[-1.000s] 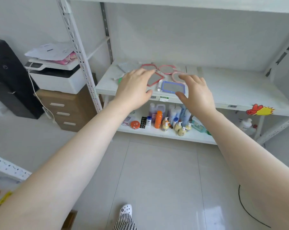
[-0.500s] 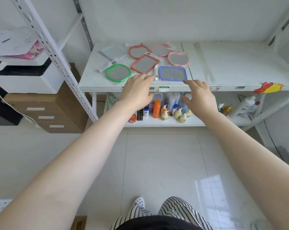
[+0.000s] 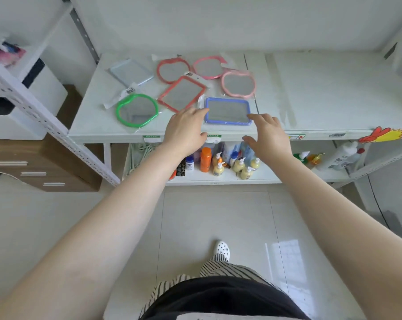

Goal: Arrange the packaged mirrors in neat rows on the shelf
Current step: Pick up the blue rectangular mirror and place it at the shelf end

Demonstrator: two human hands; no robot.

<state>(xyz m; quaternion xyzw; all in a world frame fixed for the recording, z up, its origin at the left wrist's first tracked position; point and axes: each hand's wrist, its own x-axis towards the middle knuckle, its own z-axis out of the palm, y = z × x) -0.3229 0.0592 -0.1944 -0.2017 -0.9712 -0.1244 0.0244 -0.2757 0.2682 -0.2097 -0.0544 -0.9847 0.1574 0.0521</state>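
Several packaged mirrors lie loosely on the white shelf [image 3: 322,93]: a blue rectangular mirror [image 3: 227,111] at the front, a red rectangular mirror [image 3: 182,94] tilted beside it, a green round mirror [image 3: 137,110] to the left, a red round mirror [image 3: 173,70], two pink round mirrors [image 3: 208,67] [image 3: 238,84] and a pale blue rectangular mirror [image 3: 131,72] at the back. My left hand [image 3: 186,130] hovers with straight fingers at the blue mirror's left edge. My right hand [image 3: 268,133] is spread at its right edge. Neither holds anything.
The right half of the shelf is bare apart from tape strips [image 3: 282,93]. Several bottles [image 3: 205,159] stand on the lower shelf. A slanted shelf post [image 3: 45,121] and a printer on a drawer cabinet [image 3: 43,165] are at the left. A yellow-red sticker [image 3: 383,135] marks the shelf's front edge.
The view has come closer to the shelf and tilted down. Both hands have reached forward from the shelf's front edge to either side of the blue rectangular mirror.
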